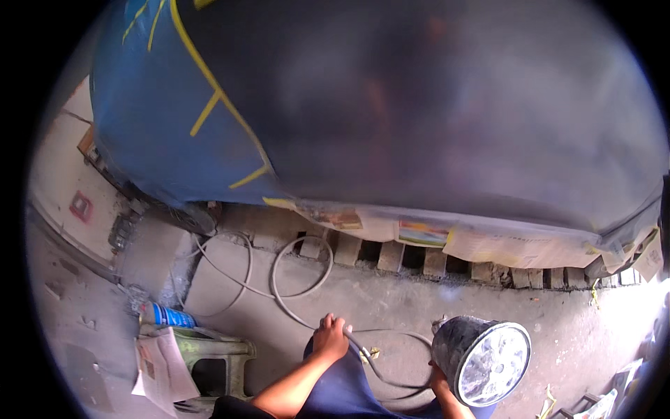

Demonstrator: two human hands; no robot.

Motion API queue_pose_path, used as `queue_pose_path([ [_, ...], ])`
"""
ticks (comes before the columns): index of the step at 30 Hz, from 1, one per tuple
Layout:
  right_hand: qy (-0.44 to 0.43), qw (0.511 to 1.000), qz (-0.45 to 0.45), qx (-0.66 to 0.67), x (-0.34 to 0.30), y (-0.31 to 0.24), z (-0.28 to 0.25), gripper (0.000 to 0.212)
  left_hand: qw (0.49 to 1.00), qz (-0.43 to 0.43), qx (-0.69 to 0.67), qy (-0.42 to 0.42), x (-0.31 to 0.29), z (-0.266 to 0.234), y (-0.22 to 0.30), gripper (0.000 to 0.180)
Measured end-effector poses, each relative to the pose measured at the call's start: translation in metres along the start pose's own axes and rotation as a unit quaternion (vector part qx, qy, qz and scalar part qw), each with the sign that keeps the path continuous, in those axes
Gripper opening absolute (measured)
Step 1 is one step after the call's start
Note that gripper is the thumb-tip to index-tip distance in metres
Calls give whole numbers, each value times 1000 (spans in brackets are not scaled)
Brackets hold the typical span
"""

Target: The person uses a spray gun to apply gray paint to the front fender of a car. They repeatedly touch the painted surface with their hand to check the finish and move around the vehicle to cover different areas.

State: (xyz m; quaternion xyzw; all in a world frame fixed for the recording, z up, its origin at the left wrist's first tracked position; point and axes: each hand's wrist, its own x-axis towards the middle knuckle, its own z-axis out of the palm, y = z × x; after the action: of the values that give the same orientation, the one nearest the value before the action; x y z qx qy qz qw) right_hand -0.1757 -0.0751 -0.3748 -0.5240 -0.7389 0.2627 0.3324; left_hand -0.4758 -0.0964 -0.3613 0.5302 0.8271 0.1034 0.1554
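Observation:
My left hand (331, 339) is closed round a grey air hose (301, 246), held above my dark blue clothing. From there the hose curves across to my right hand (440, 384). That hand grips a spray gun (440, 325), mostly hidden behind its large paint cup (453, 342). The round end of the cup faces up, smeared black and white. Ahead of both hands stands a car body panel (433, 140), dark grey and glossy in places. Blue masking film (174, 119) with yellow tape (209, 77) covers its left part. Newspaper (502, 246) lines its lower edge.
Loops of hose lie on the concrete floor (391, 300). At lower left, a green plastic stool (227, 349) has printed paper (166, 366) on it, with a blue can (167, 315) beside it. A slatted wooden pallet (391, 256) sits under the panel. More papers lie at lower right.

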Motion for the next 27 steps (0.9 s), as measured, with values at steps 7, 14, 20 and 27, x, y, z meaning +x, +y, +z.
queue_pose_path([
  [7,32,994,42,99,19,-36,83,10,984,52,-74,153,45,25,-73,28],
  [14,-25,997,-5,73,30,-76,142,8,976,94,-102,169,62,-1,-139,26],
  [20,-47,999,1,12,27,-86,159,7,978,73,-125,149,68,-6,-174,24],
  [27,72,997,42,-6,22,-94,123,5,975,98,-145,137,76,-3,-177,23],
])
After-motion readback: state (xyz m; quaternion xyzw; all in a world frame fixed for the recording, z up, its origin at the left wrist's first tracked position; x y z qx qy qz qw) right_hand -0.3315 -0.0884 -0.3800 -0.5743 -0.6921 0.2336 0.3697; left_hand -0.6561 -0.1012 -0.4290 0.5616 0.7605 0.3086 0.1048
